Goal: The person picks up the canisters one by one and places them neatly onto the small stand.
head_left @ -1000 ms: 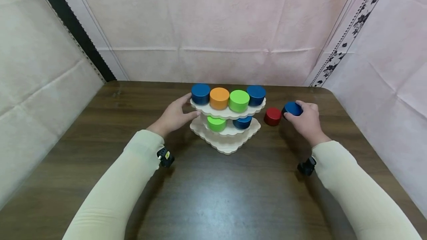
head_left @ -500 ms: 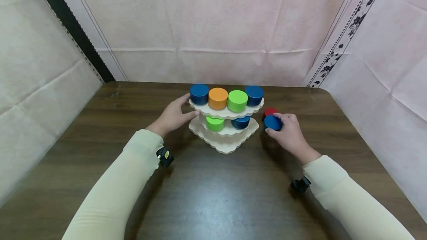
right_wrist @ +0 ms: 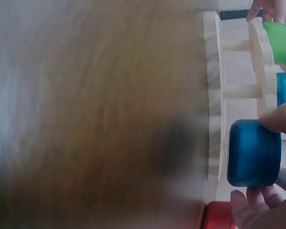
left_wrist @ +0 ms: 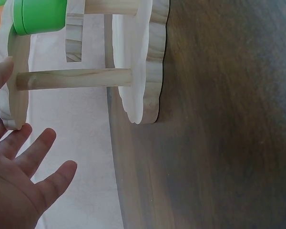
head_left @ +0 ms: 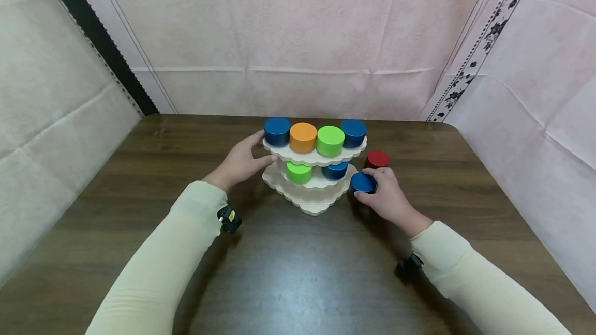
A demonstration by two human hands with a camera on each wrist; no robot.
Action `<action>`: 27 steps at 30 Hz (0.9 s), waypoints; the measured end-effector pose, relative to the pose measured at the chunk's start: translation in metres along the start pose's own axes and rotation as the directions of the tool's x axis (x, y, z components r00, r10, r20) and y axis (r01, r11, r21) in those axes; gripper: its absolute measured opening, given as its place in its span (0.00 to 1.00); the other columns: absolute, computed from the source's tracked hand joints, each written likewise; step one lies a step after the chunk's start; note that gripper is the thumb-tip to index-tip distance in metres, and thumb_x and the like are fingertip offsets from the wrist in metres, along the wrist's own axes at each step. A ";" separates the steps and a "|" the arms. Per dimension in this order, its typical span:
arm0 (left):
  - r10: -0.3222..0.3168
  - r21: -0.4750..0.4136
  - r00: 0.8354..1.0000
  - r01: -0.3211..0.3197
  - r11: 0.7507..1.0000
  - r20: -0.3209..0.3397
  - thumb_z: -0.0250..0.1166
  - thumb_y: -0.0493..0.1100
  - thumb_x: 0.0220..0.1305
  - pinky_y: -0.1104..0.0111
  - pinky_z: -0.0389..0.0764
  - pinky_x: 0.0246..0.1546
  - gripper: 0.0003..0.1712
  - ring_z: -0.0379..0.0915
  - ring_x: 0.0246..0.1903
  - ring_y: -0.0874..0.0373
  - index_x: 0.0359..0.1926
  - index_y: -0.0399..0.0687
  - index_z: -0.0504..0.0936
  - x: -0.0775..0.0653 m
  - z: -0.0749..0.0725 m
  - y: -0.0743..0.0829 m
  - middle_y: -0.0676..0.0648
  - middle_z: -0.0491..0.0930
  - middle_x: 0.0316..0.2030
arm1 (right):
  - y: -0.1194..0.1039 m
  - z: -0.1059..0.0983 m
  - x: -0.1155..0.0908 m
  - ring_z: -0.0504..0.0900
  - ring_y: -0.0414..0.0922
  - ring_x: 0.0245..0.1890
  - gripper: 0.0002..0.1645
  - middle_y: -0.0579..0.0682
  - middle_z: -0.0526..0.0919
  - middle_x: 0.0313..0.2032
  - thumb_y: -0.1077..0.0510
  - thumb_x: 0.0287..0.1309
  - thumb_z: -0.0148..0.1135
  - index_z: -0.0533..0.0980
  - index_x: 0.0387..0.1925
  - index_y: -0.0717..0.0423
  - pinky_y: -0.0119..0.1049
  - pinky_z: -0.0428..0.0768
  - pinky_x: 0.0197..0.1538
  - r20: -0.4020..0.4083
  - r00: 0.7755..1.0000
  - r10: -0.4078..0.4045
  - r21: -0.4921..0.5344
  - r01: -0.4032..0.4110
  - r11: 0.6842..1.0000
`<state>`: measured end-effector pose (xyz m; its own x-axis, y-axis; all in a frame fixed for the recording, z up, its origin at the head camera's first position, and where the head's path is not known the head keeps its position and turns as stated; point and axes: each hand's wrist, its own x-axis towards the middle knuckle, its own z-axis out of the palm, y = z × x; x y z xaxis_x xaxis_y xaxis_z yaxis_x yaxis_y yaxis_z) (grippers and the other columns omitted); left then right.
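Observation:
A pale wooden three-tier stand (head_left: 313,206) with scalloped edges and dowel posts stands on the table. My left hand (head_left: 240,163) grips the left corner of its top tier between thumb and fingers; the other fingers spread apart in the left wrist view. My right hand (head_left: 388,195) pinches a blue round tin (right_wrist: 254,153) between thumb and fingers, off the table beside the stand's lower right edge. On the top tier sit two blue tins, an orange tin (head_left: 303,137) and a green tin (head_left: 330,141). The middle tier bears a green tin (head_left: 299,172) and a blue tin (head_left: 334,171).
A red tin (head_left: 377,158) stands on the brown wooden table (head_left: 288,273), right of the stand and behind my right hand. Pale cloth (head_left: 298,40) hangs along the back and both sides of the table.
My right hand has carried the blue tin leftward and nearer to me, past the front of the red tin to the stand's right side. The left hand keeps its hold.

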<state>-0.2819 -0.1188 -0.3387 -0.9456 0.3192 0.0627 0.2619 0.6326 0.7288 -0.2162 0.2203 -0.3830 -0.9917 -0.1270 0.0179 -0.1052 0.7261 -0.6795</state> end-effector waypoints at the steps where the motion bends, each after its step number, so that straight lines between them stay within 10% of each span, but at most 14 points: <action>1: 0.001 0.000 1.000 -0.001 1.000 0.000 0.64 0.51 0.65 0.47 0.65 0.64 0.44 0.61 0.65 0.45 0.75 0.49 0.53 0.000 0.000 0.000 0.44 0.61 0.70 | 0.000 0.002 0.000 0.62 0.63 0.58 0.39 0.68 0.58 0.60 0.57 0.58 0.65 0.61 0.66 0.69 0.59 0.74 0.56 0.001 1.000 -0.002 -0.001 0.002 1.000; 27: 0.007 -0.007 1.000 -0.007 1.000 -0.004 0.64 0.50 0.65 0.48 0.65 0.64 0.43 0.61 0.65 0.45 0.75 0.49 0.53 0.000 0.001 -0.002 0.44 0.61 0.70 | -0.019 0.023 0.008 0.65 0.59 0.57 0.43 0.65 0.62 0.59 0.53 0.55 0.70 0.63 0.67 0.66 0.54 0.74 0.59 0.009 1.000 0.002 -0.015 -0.002 1.000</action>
<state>-0.2827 -0.1195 -0.3404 -0.9444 0.3212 0.0703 0.2673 0.6256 0.7329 -0.2207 0.1898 -0.3863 -0.9913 -0.1312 0.0097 -0.1040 0.7363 -0.6686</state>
